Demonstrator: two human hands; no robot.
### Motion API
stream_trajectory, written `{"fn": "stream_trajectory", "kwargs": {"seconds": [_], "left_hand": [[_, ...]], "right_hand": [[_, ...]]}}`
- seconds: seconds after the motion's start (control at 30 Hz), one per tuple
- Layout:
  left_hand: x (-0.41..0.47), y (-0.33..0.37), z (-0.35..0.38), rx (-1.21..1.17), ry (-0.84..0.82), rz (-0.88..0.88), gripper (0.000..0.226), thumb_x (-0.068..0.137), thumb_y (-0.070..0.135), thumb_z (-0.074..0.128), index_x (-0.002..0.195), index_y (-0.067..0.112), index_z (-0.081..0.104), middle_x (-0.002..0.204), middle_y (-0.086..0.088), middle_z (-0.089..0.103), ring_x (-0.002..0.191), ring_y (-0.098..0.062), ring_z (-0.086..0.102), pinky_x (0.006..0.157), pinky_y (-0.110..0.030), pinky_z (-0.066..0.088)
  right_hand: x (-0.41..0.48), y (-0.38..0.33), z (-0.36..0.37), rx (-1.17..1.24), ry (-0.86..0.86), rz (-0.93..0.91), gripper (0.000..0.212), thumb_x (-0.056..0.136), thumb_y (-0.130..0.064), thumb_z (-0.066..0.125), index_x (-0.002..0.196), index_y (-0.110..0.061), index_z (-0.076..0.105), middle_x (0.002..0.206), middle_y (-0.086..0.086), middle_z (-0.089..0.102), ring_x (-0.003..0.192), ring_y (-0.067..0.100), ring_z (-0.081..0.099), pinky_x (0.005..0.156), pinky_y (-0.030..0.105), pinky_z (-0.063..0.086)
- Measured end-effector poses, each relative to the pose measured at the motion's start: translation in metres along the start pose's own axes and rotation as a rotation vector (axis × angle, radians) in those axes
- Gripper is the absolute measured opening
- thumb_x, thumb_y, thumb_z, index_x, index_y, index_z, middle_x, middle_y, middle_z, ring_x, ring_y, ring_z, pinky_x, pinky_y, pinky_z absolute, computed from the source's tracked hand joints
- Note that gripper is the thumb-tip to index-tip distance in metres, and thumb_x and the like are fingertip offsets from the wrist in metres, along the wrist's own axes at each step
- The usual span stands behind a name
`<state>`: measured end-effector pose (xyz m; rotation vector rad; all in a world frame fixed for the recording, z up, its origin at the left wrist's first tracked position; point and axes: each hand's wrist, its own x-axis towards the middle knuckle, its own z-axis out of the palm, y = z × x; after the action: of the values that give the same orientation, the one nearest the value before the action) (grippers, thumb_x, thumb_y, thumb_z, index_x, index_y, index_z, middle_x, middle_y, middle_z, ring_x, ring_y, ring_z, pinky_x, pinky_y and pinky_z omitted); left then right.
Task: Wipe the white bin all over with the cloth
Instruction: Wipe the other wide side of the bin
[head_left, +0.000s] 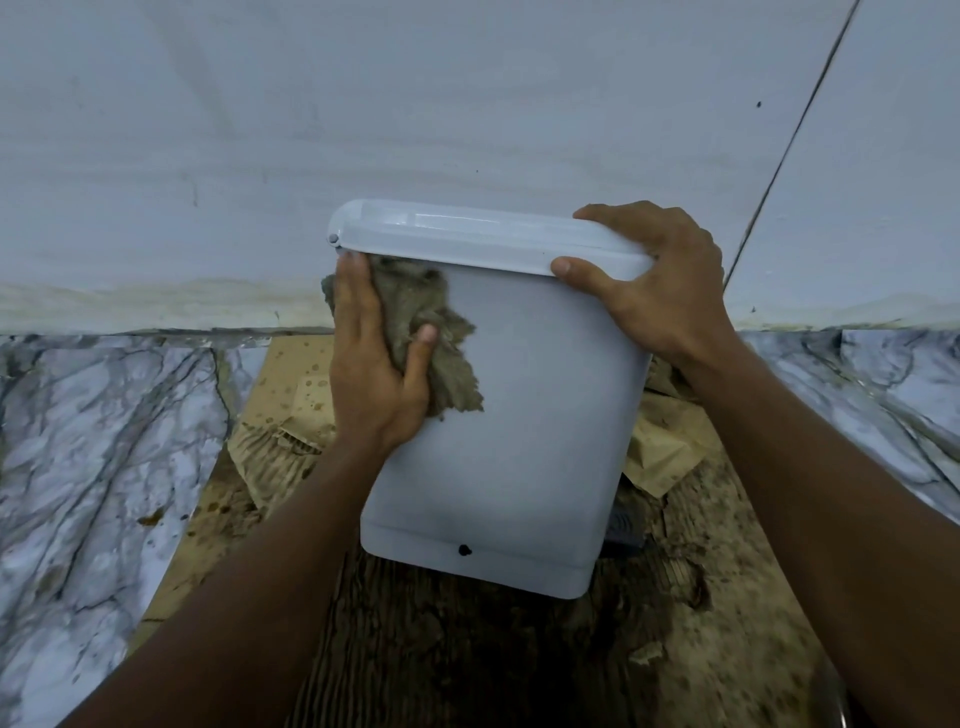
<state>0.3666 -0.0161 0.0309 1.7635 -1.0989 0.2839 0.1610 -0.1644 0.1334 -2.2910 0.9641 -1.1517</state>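
The white bin fills the centre of the view, tilted so its lidded top points away from me and its base, with a small dark hole, faces me. My left hand presses a frayed grey-brown cloth flat against the bin's upper left side, just under the lid rim. My right hand grips the lid's right corner, thumb on the near rim and fingers over the top.
Stained, torn brown cardboard lies under the bin on a worn dark surface. Marble-patterned floor spreads to both sides. A white wall stands close behind, with a dark cable running diagonally at right.
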Motion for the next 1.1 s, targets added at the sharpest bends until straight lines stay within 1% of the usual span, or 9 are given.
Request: {"fn": "stream_trajectory", "kwargs": {"seconds": [0.1, 0.23, 0.33, 0.4, 0.47, 0.53, 0.7, 0.87, 1.1], "left_hand": [[0.005, 0.007, -0.007, -0.210, 0.031, -0.354, 0.068, 0.100, 0.058, 0.045, 0.154, 0.018, 0.037, 0.141, -0.001, 0.057, 0.128, -0.018, 0.054, 0.101, -0.027, 0.043], [0.009, 0.021, -0.007, -0.225, 0.053, -0.576, 0.059, 0.104, 0.056, 0.039, 0.134, 0.007, 0.052, 0.125, -0.004, 0.059, 0.117, -0.023, 0.054, 0.093, -0.029, 0.036], [0.006, 0.044, 0.006, 0.016, 0.141, -0.405, 0.069, 0.101, 0.062, 0.034, 0.139, 0.006, 0.045, 0.136, -0.011, 0.054, 0.128, -0.032, 0.050, 0.108, -0.041, 0.038], [0.004, 0.055, 0.023, 0.168, 0.154, -0.296, 0.082, 0.100, 0.063, 0.030, 0.155, 0.001, 0.026, 0.158, -0.022, 0.033, 0.147, -0.037, 0.029, 0.121, -0.052, 0.022], [0.002, 0.066, 0.036, 0.283, 0.129, -0.264, 0.089, 0.101, 0.063, 0.027, 0.158, -0.003, 0.010, 0.167, -0.025, 0.009, 0.155, -0.039, 0.006, 0.124, -0.056, 0.008], [-0.004, 0.079, 0.046, 0.359, 0.083, -0.219, 0.093, 0.100, 0.063, 0.025, 0.157, -0.007, 0.006, 0.166, -0.028, 0.000, 0.155, -0.041, -0.003, 0.122, -0.059, 0.004], [-0.035, 0.100, 0.067, 0.402, -0.065, 0.063, 0.089, 0.101, 0.059, 0.029, 0.158, -0.005, 0.008, 0.166, -0.027, 0.002, 0.155, -0.043, -0.002, 0.122, -0.063, 0.005], [-0.061, 0.104, 0.079, 0.431, -0.193, 0.402, 0.083, 0.102, 0.057, 0.038, 0.159, 0.007, 0.005, 0.167, -0.015, 0.000, 0.156, -0.036, -0.003, 0.124, -0.061, 0.002], [-0.138, 0.055, 0.083, 0.425, -0.297, 0.661, 0.080, 0.099, 0.052, 0.047, 0.161, 0.015, 0.014, 0.169, -0.009, 0.002, 0.157, -0.031, 0.002, 0.124, -0.057, -0.002]], "right_hand": [[-0.001, -0.001, 0.000, 0.007, 0.011, 0.001, 0.053, 0.075, -0.069, 0.071, 0.118, -0.039, 0.070, 0.117, -0.020, 0.067, 0.115, 0.009, 0.056, 0.100, 0.038, 0.045], [-0.003, -0.002, 0.000, 0.000, 0.023, -0.003, 0.053, 0.074, -0.070, 0.070, 0.117, -0.039, 0.071, 0.116, -0.019, 0.068, 0.114, 0.011, 0.057, 0.099, 0.040, 0.046], [-0.003, -0.002, 0.000, 0.001, 0.027, -0.002, 0.054, 0.073, -0.070, 0.069, 0.117, -0.039, 0.071, 0.115, -0.019, 0.069, 0.114, 0.011, 0.057, 0.099, 0.041, 0.047], [-0.003, -0.002, 0.000, -0.002, 0.027, -0.002, 0.053, 0.074, -0.070, 0.069, 0.117, -0.039, 0.071, 0.115, -0.019, 0.069, 0.114, 0.011, 0.057, 0.099, 0.042, 0.047], [-0.002, -0.001, 0.000, -0.007, 0.027, -0.004, 0.052, 0.074, -0.069, 0.069, 0.117, -0.039, 0.071, 0.115, -0.018, 0.069, 0.113, 0.012, 0.058, 0.098, 0.041, 0.047], [-0.001, 0.000, 0.001, -0.007, 0.029, -0.006, 0.053, 0.074, -0.070, 0.068, 0.117, -0.039, 0.071, 0.115, -0.018, 0.069, 0.113, 0.013, 0.058, 0.098, 0.042, 0.047], [0.000, 0.003, 0.003, 0.031, 0.046, -0.018, 0.051, 0.074, -0.069, 0.069, 0.114, -0.037, 0.073, 0.111, -0.016, 0.071, 0.108, 0.014, 0.061, 0.093, 0.044, 0.050], [-0.001, 0.002, 0.002, 0.028, 0.035, -0.011, 0.050, 0.073, -0.068, 0.070, 0.113, -0.039, 0.072, 0.112, -0.017, 0.071, 0.111, 0.012, 0.059, 0.097, 0.044, 0.048], [0.001, 0.005, 0.001, 0.039, 0.017, 0.010, 0.054, 0.071, -0.071, 0.071, 0.114, -0.039, 0.072, 0.112, -0.017, 0.070, 0.112, 0.011, 0.059, 0.097, 0.043, 0.048]]}}
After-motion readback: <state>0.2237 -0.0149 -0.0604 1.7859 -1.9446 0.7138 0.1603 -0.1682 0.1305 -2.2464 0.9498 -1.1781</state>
